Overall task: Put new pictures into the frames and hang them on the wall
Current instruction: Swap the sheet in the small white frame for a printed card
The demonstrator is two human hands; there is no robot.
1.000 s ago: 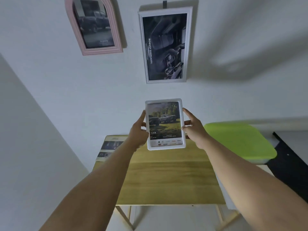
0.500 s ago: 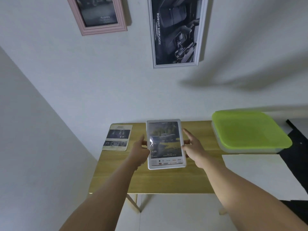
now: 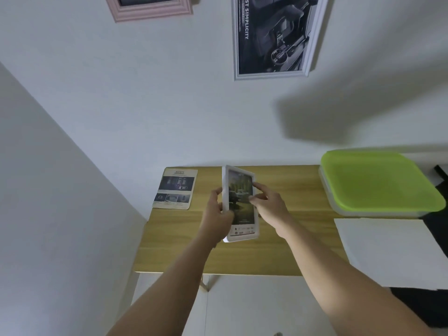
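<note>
Frame: the small white frame [image 3: 240, 204], with a picture of a truck among trees in it, was held in the air above the wooden table [image 3: 278, 251], turned partly edge-on and not touching the top.
Left hand: the left hand [image 3: 217, 219] gripped the frame's left edge, fingers curled behind it.
Right hand: the right hand [image 3: 269, 207] pinched the right edge between thumb and forefinger; the other fingers were hidden.
Wall: a pink frame [image 3: 150, 9] and a grey-white poster frame [image 3: 274, 35] hung there, well above the hands.
Table: a loose safety leaflet [image 3: 175, 189] lay at the far left corner; a green-lidded box [image 3: 378, 180] stood just beyond the right end.
Slip risk: the right-hand pinch looked light, so a quick turn could probably let the frame drop onto the table.
Backing risk: the back was out of sight; if its clips were not shut, the picture might slide out when tilted.
Smudge risk: fingertips on the front could mark the glazing.
Hanging risk: a frame hooked without seeing the hanger would likely sit crooked or fall.
</note>
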